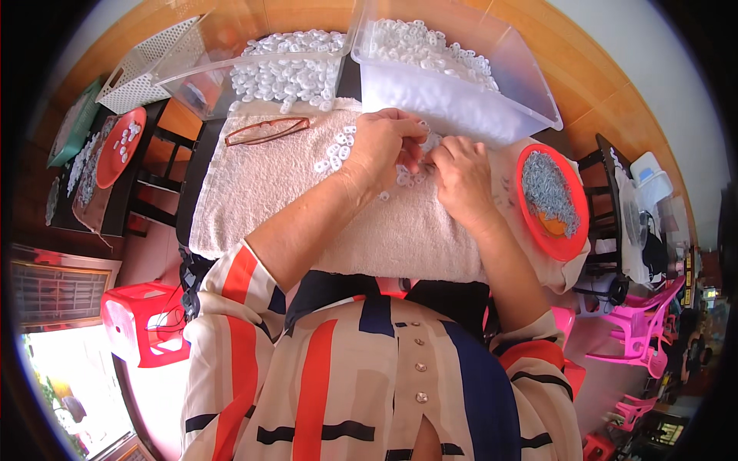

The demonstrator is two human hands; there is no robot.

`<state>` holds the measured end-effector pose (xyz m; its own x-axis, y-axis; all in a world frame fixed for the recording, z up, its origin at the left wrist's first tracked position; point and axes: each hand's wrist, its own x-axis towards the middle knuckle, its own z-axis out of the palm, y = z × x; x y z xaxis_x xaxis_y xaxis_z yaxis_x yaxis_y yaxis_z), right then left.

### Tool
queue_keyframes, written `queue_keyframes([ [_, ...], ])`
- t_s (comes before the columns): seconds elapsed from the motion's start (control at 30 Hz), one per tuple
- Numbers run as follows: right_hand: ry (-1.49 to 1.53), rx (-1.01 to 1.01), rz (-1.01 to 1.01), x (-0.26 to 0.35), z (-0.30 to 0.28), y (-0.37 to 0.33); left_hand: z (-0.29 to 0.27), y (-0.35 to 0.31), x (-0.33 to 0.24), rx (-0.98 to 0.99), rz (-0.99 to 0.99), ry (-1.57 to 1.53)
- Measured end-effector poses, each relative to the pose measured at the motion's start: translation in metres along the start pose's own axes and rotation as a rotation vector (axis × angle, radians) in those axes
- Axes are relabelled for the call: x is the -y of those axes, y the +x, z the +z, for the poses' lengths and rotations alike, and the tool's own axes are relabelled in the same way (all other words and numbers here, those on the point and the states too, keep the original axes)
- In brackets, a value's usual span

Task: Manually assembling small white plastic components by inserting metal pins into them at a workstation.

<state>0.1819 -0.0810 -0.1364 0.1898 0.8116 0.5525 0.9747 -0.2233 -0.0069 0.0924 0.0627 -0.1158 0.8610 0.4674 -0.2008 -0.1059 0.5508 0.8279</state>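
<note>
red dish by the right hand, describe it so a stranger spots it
Start at the pale towel, then go right, past the right hand. The red dish there holds small grey pieces; the other red dish, far left, holds white ones.

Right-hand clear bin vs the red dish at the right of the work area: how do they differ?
Look: the clear bin is see-through with straight-sided walls; the red dish is opaque and rounded.
Size: the clear bin looks larger and deeper than the red dish.
Contents: the clear bin holds white pieces; the red dish holds small grey pieces.
Shared: both are open-topped and hold many loose pieces.
</note>
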Motion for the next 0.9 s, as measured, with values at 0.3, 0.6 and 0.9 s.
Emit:
queue_keyframes([
  [0.3,-0.038,0.048,-0.007,0.001,0.001,0.000,0.000,0.001,0.001,-0.014,-0.029,0.026],
  [0.6,0.059,0.013,0.015,0.001,-0.001,0.000,0.000,0.000,0.002,-0.016,-0.030,0.049],
  [0.9,0.047,-0.056,0.057,-0.013,-0.003,0.000,0.000,0.001,0.002,-0.013,-0.034,0.062],
])
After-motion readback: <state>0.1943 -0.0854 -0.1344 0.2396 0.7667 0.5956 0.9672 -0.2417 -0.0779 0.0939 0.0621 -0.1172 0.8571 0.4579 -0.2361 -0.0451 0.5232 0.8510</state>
